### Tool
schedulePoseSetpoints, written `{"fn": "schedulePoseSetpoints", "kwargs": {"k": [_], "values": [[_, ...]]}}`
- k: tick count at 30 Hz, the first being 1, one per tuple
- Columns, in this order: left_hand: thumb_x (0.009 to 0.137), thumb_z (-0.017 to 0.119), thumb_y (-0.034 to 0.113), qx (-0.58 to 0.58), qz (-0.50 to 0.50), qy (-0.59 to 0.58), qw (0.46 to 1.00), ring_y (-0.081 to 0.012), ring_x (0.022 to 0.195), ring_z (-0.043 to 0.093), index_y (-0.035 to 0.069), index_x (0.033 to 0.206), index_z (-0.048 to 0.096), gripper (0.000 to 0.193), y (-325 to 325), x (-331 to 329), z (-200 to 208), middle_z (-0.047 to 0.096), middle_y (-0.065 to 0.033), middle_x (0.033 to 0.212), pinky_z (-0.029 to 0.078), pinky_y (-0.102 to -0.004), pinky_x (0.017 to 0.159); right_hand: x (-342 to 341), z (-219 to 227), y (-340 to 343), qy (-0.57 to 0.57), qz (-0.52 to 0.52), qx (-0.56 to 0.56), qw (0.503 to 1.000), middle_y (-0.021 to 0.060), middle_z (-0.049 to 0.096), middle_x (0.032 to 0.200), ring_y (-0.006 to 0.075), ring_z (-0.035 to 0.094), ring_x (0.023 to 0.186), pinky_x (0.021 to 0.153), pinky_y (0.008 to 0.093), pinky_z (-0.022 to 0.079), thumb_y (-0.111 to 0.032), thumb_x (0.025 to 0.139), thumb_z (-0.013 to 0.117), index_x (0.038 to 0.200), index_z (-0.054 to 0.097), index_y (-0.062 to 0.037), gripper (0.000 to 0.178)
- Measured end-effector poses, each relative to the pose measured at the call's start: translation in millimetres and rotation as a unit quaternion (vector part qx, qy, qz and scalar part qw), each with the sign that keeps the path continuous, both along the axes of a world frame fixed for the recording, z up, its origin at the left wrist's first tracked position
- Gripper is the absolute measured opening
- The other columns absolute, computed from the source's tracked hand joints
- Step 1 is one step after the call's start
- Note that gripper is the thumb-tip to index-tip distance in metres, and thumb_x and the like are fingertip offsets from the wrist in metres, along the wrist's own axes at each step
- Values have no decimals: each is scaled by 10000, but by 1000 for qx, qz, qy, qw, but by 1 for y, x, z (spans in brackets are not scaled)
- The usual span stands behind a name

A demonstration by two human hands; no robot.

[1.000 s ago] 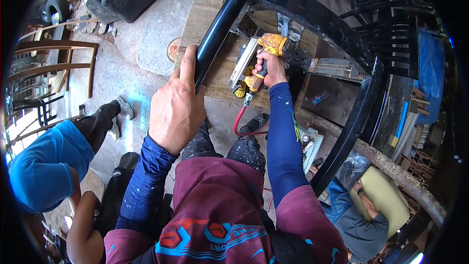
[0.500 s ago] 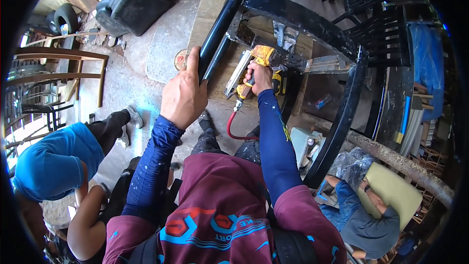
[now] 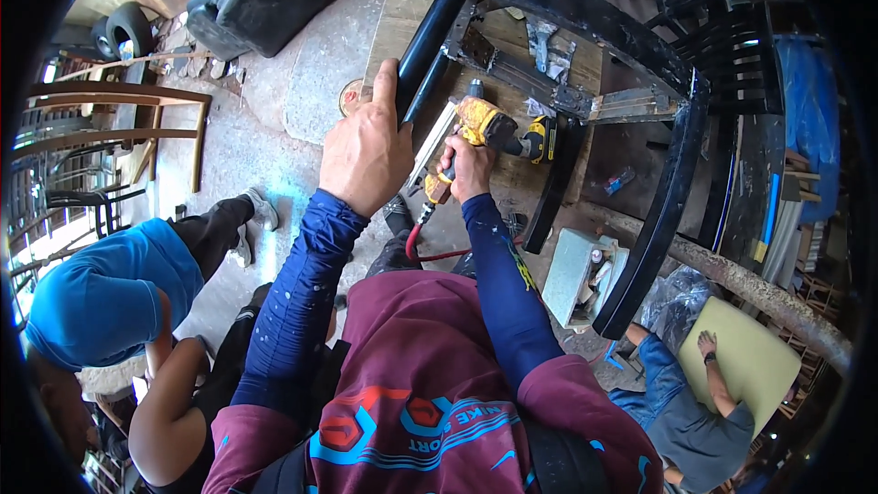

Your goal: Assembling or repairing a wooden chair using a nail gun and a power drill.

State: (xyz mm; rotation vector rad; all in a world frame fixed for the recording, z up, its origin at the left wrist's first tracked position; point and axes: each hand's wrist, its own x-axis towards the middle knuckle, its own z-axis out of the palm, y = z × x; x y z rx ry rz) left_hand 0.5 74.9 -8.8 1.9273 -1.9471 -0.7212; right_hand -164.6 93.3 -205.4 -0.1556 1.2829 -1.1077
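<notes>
A black-painted wooden chair frame [image 3: 585,2] lies tilted over a wooden work board [image 3: 401,14]. My left hand [image 3: 366,154] grips its long left bar, the index finger stretched along it. Closed round the handle of a worn yellow nail gun [image 3: 485,121] is my right hand [image 3: 470,167]. The nail gun sits apart from the frame's cross rail [image 3: 526,75], on my side of it. From its handle end a red air hose [image 3: 413,242] curves toward me. A yellow and black cordless drill [image 3: 541,139] lies just right of the nail gun, partly hidden by it.
A person in a blue shirt [image 3: 101,297] bends at the left. At lower right another person [image 3: 700,416] handles a pale yellow padded panel [image 3: 754,338]. A light-coloured box [image 3: 585,279] stands right of my arm. Black chairs [image 3: 722,55] crowd the far right.
The nail gun has drawn back leftward from the frame's cross rail, uncovering more of the drill. My left hand keeps its grip on the bar. The lower-right person's hand has shifted on the panel.
</notes>
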Motion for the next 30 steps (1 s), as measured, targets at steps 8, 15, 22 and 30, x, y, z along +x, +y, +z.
{"fn": "schedulePoseSetpoints", "kwargs": {"k": [8,15,22,30], "values": [[858,643,77,-8,-2,-2,1000,-445,809,715,24,1477,332,694,-1,-3,1,696,-306,936,586,-492,713,6,-16,-57,103,-16,-45,994,40,518,624,146,499,474,449,333,450,-54,856,608,915,568,-56,72],[851,656,76,1,19,3,1000,-434,845,710,27,1514,289,759,-1,5,1,686,-317,972,565,-508,750,-12,-3,-37,627,203,-253,708,228,690,779,434,680,732,703,491,558,-151,768,638,827,674,-21,147],[876,587,91,-60,5,-72,996,-249,781,618,20,1549,311,731,22,-13,16,560,-151,981,552,-340,608,-32,79,-40,688,433,-152,562,222,708,824,420,700,794,709,512,554,-403,830,739,981,697,-45,391],[887,567,110,-7,-26,4,1000,-243,795,594,38,1552,329,710,17,1,19,552,-164,1012,545,-337,583,-6,92,-72,665,528,-139,510,165,716,779,328,723,710,616,416,572,-323,860,758,1079,641,-26,387]]}}
